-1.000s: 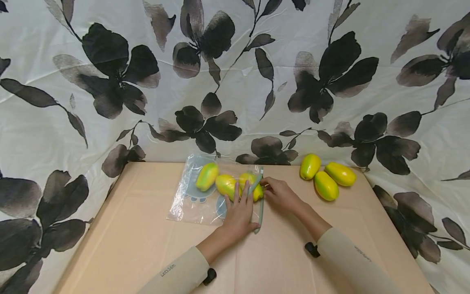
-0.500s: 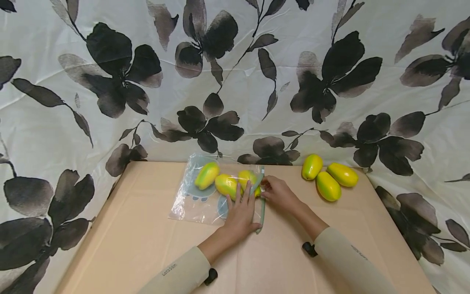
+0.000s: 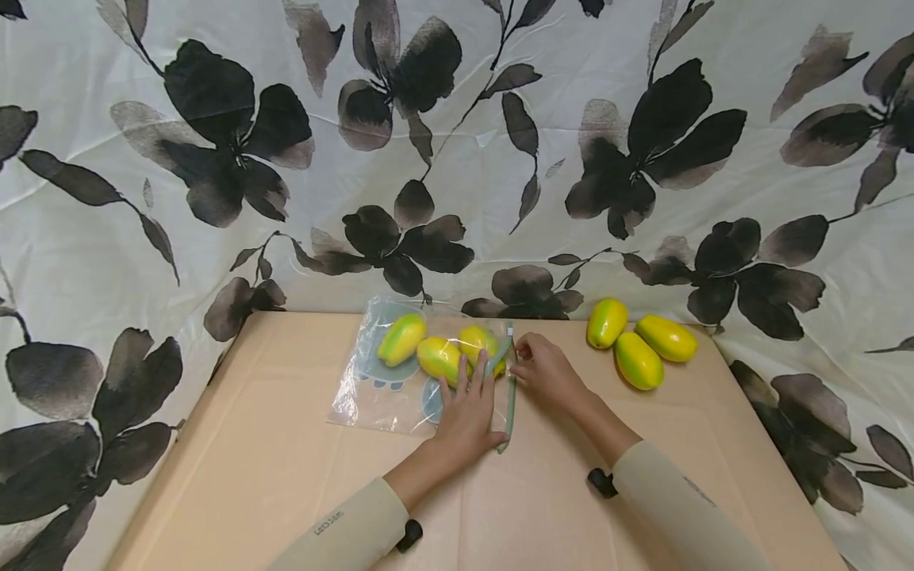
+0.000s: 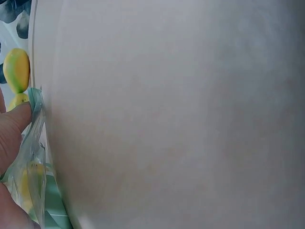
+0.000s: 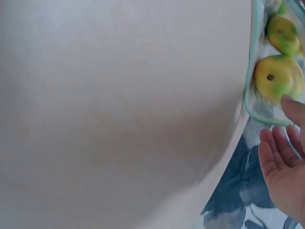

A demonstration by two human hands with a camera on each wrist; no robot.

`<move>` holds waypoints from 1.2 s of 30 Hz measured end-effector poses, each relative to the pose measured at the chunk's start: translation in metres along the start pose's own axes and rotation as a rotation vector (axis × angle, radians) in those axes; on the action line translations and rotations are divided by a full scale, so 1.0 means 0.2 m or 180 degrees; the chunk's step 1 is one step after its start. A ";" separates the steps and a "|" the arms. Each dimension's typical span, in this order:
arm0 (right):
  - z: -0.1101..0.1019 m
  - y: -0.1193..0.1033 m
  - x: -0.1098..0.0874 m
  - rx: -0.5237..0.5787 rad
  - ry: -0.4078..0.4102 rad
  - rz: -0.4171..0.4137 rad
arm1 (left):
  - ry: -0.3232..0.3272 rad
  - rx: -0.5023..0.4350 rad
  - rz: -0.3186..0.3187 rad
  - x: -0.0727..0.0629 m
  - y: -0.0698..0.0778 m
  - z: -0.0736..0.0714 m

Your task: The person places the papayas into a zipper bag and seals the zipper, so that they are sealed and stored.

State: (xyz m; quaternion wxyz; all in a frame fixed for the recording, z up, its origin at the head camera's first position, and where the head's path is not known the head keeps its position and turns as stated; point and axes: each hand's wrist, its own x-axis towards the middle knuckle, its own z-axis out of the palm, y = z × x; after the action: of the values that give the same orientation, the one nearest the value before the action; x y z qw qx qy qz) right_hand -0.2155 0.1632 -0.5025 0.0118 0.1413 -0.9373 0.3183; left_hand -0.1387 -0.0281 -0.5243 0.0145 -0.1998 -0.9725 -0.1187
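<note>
A clear plastic zip bag (image 3: 391, 414) with a pale blue print lies flat, its green zip edge (image 3: 511, 408) facing right. Inside show yellow-green mangoes: one mango (image 3: 402, 339) at the left, another mango (image 3: 437, 358) in the middle, a third mango (image 3: 475, 339) by the mouth, partly hidden by fingers. My left hand (image 3: 466, 416) rests on the bag with straight, spread fingers; its thumb touches the zip edge. Beside the mouth is my right hand (image 3: 546, 369), fingers loosely bent. In the right wrist view, its thumb (image 5: 293, 109) overlaps the nearest mango (image 5: 279, 78) and nothing is gripped.
Right of the bag, three loose mangoes lie together at the back: an upright mango (image 3: 607, 323), a front mango (image 3: 638, 362) and a right mango (image 3: 666, 339). Cardboard (image 3: 286, 468) covers the tabletop. A floral cloth (image 3: 514, 182) hangs behind it.
The mango by the mouth sits slightly farther back and left inside the bag. My right hand's fingers have loosened at the bag's edge. My left hand stays in place.
</note>
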 end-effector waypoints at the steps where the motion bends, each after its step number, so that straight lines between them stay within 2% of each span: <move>1: -0.01 0.00 -0.01 0.0034 0.0002 0.0028 | -0.0010 -0.0002 -0.0004 0.00 0.00 0.00; 11: -0.21 0.09 -0.11 0.0185 0.0037 0.0321 | -0.0011 -0.0046 0.0009 0.00 0.00 0.00; 21: -0.43 0.22 -0.23 -0.0087 0.0407 0.0360 | 0.0040 -0.0134 0.0025 0.00 0.00 0.01; 26: -0.53 0.33 -0.27 -0.0307 0.0658 0.0231 | 0.0041 -0.0164 0.0036 0.01 0.00 0.01; 30: -0.59 0.42 -0.32 -0.0369 0.0655 0.0310 | 0.0019 -0.0156 0.0034 0.01 0.00 0.01; 36: -0.63 0.53 -0.35 -0.0382 0.0484 0.0497 | -0.0007 -0.0173 0.0036 0.00 -0.01 0.01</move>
State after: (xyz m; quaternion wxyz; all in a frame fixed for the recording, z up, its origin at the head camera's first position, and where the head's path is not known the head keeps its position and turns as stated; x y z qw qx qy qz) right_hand -0.1850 0.3370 -0.4719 0.0665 0.0423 -0.9592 0.2714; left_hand -0.1396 -0.0287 -0.5256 0.0087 -0.2058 -0.9678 -0.1448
